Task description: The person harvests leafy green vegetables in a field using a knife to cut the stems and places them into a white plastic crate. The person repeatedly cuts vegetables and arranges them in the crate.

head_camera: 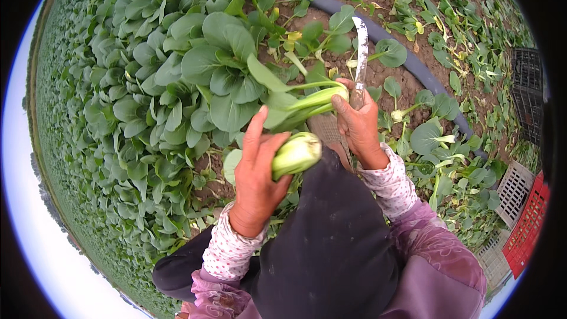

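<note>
My left hand (261, 173) grips a head of bok choy (297, 154) by its pale stalks, the cut base facing right. My right hand (359, 122) holds a knife whose blade (362, 48) points up and away from me. Between that hand's thumb and fingers is the base of a second bok choy (325, 97), its leaves spreading left. Uncut bok choy plants (226, 60) grow just beyond my hands. The knife handle (357, 97) is partly hidden by my right fingers.
A dark hose (412, 62) curves across the soil (376, 84) on the right. Trimmed leaves (427, 137) litter the ground there. Plastic crates stand at the right edge: black (526, 93), pale (515, 188) and red (529, 223). My knee (328, 230) rises between my arms.
</note>
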A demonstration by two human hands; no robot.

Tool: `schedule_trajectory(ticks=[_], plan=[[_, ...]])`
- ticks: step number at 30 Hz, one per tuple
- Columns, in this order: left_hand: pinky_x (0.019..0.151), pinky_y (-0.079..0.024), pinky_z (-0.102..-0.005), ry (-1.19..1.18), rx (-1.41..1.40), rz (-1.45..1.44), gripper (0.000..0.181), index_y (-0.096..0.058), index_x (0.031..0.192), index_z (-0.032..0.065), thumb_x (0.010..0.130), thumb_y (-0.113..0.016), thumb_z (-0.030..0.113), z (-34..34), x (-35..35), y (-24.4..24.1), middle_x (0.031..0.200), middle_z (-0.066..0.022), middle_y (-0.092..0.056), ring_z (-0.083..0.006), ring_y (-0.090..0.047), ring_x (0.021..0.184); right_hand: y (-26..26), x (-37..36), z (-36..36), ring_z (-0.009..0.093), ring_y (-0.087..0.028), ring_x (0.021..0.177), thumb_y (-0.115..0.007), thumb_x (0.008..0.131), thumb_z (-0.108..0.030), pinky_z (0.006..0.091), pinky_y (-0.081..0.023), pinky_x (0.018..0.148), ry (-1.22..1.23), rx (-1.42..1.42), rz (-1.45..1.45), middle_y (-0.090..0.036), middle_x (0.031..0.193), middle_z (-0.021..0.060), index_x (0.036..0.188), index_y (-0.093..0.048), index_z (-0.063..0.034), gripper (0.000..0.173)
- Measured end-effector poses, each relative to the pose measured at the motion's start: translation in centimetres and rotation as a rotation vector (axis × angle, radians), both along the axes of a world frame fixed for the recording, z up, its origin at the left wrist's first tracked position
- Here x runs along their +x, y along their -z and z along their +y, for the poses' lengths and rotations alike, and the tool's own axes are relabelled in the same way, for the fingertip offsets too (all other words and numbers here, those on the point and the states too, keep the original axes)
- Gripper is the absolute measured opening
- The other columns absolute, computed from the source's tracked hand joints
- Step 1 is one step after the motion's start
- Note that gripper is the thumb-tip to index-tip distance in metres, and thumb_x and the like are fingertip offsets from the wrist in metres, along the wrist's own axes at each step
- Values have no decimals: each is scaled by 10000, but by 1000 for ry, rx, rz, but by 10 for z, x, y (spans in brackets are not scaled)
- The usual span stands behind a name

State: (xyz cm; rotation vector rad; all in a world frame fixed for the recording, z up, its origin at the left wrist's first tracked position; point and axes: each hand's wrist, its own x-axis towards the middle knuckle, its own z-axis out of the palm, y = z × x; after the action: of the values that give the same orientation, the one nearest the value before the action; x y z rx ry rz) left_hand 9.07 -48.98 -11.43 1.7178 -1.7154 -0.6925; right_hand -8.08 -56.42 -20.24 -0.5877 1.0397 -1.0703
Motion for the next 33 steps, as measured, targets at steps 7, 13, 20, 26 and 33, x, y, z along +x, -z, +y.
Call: schedule_trajectory(ticks=[7, 13, 20, 26, 33], plan=[[917, -424, -478, 351, 78, -385, 558, -519, 1196, 29, 655, -654, 41, -30, 7, 23, 997, -161, -605, -325, -582, 942, -8, -8, 27, 24, -445, 483, -663, 832, -125, 190, -312, 395, -217, 125, 175, -546, 644, -14, 1032, -580, 45, 275], [638, -504, -336, 392, -3, -693, 160, -597, 780, 29, 622, -599, 9, -74, 21, 34, 979, -156, -607, -237, -621, 709, 39, -18, 13, 77, -394, 532, -674, 818, -185, 264, -354, 487, -304, -118, 627, -499, 612, 1, 811, -586, 2, 206], [627, -504, -357, 319, 142, -954, 70, -610, 702, 60, 638, -625, 33, -95, 83, 82, 1009, -177, -604, -262, -636, 707, 61, 25, -21, 222, -537, 607, -584, 877, -229, 333, -431, 601, -352, -425, 581, -584, 687, 106, 1097, -578, -25, 300], [601, -474, -373, 239, 89, -979, 112, -570, 793, 47, 685, -566, 17, -55, 82, 95, 876, -123, -548, -280, -584, 728, 87, 52, -66, 326, -593, 704, -578, 881, -270, 390, -453, 635, -627, -688, 778, -615, 762, 168, 1156, -562, -62, 344], [730, -446, -360, 138, 85, -895, 331, -610, 1001, 48, 670, -619, 40, -36, 102, 109, 1081, -89, -560, -251, -569, 862, 119, 72, -98, 376, -607, 848, -540, 877, -317, 472, -461, 769, -843, -673, 1027, -641, 872, 186, 1065, -595, -81, 307]])
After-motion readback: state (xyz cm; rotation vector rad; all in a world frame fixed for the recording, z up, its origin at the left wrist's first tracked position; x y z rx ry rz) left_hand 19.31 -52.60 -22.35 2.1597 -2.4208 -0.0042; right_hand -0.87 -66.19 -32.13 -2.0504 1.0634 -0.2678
